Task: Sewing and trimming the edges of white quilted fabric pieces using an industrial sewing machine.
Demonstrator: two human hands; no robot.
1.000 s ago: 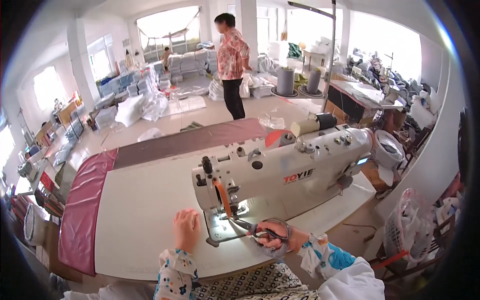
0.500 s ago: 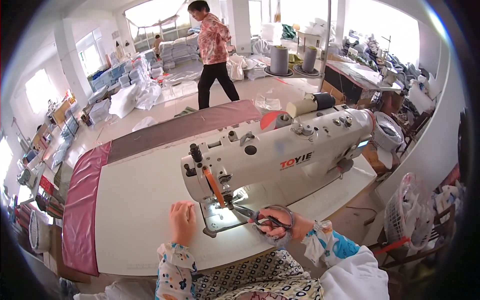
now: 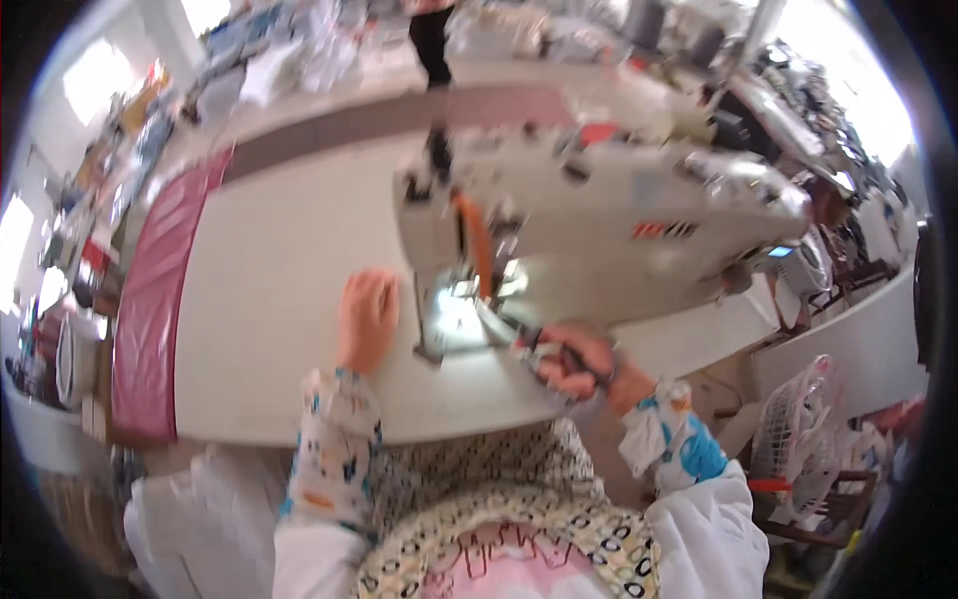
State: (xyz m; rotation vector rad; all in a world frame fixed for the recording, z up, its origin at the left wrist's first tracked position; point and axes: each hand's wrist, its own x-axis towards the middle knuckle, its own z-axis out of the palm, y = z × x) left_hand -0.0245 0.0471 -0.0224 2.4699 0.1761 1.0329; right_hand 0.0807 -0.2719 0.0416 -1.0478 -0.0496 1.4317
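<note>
A white sewing machine (image 3: 589,205) stands on the table, its lamp lighting the bright needle plate (image 3: 455,317). My right hand (image 3: 579,364) is closed round the dark handles of a pair of scissors (image 3: 504,327). The scissors' blades point up and left to the needle area; whether the tips touch anything is too blurred to tell. My left hand (image 3: 369,314) rests on the white tabletop (image 3: 269,290) left of the needle plate, its fingers curled together. I see nothing in it. An orange strip (image 3: 477,245) runs down the front of the machine's head.
Pink-red covering (image 3: 155,329) wraps the table's left end, and a darker strip lines its far edge. A pale plastic basket (image 3: 793,429) stands at the right. Beyond the table are white bundles (image 3: 274,75) and a person's dark-trousered leg (image 3: 431,48).
The view has tilted downward and blurred, so the table sits higher and more of my apron shows. Both hands keep about the same places beside the needle area; my right hand still holds the scissors.
</note>
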